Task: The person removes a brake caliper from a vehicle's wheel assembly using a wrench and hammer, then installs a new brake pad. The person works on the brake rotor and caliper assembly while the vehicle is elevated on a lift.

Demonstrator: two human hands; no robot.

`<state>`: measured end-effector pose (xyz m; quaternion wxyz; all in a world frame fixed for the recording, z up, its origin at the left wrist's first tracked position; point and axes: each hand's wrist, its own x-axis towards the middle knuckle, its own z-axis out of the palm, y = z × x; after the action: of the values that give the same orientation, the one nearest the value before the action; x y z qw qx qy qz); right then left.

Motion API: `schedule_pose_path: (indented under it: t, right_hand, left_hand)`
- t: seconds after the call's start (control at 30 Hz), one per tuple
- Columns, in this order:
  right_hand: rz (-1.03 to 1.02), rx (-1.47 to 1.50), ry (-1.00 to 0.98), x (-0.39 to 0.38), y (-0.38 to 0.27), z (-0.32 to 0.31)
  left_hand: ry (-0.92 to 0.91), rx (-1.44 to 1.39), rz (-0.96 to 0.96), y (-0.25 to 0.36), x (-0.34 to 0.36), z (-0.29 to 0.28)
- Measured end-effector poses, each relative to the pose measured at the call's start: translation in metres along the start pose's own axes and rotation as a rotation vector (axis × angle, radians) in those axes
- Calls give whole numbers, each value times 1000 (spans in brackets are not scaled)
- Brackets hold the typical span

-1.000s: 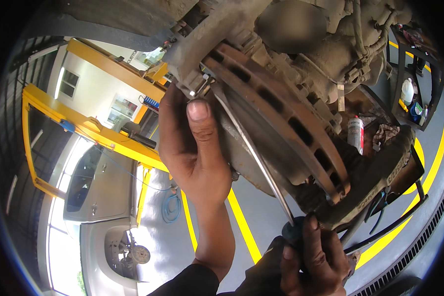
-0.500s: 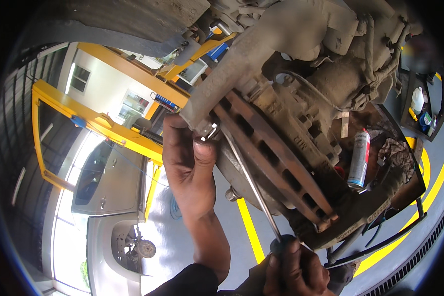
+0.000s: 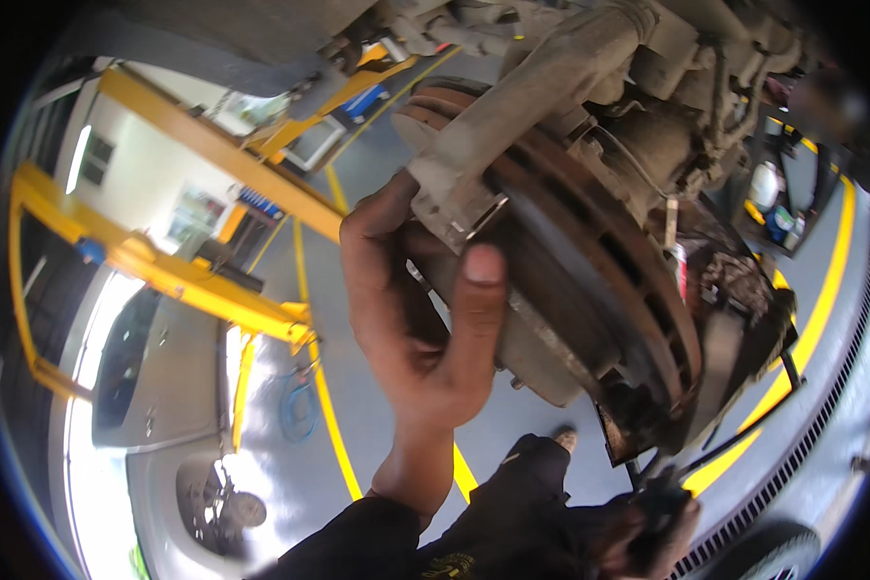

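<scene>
At the middle, my left hand (image 3: 425, 319) is closed around the lower end of a dusty metal arm (image 3: 522, 106) beside a rusty brake disc (image 3: 599, 213). Its thumb lies by a small shiny edge there; what the curled fingers grip is hidden behind the metal. A flat grey metal plate (image 3: 541, 358) hangs just right of the thumb. Low on the right, my right hand (image 3: 638, 536), smeared by motion, is wrapped around the dark handle of a screwdriver (image 3: 665, 498). The screwdriver's shaft is too blurred to follow, and its handle is apart from the disc.
Dirty vehicle underbody parts (image 3: 686, 58) hang overhead. A tray with crumpled dark material (image 3: 739, 280) and a partly hidden can (image 3: 681, 271) sits beyond the disc. Yellow lift arms (image 3: 193, 280) and a silver vehicle (image 3: 164, 387) stand left. A tyre (image 3: 768, 556) lies lower right.
The screwdriver has come away from the spot by my left hand, moving down and right with my right hand. My left hand stays at the metal arm while the view has shifted.
</scene>
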<state>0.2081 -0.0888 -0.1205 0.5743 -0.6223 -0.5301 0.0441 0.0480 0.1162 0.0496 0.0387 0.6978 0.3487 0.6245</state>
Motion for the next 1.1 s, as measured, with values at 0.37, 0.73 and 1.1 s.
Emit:
schedule_pose_path:
  t: [0.37,0.73,1.1]
  right_hand:
    - [488,-602,-46,-40,166,68]
    - [528,-746,-102,26,172,66]
    - [705,-822,-39,2,131,105]
  left_hand:
    - [-210,-75,16,-8,3,-9]
    - [-388,-140,104,1,38,-24]
    - [-272,-219,162,-34,40,-11]
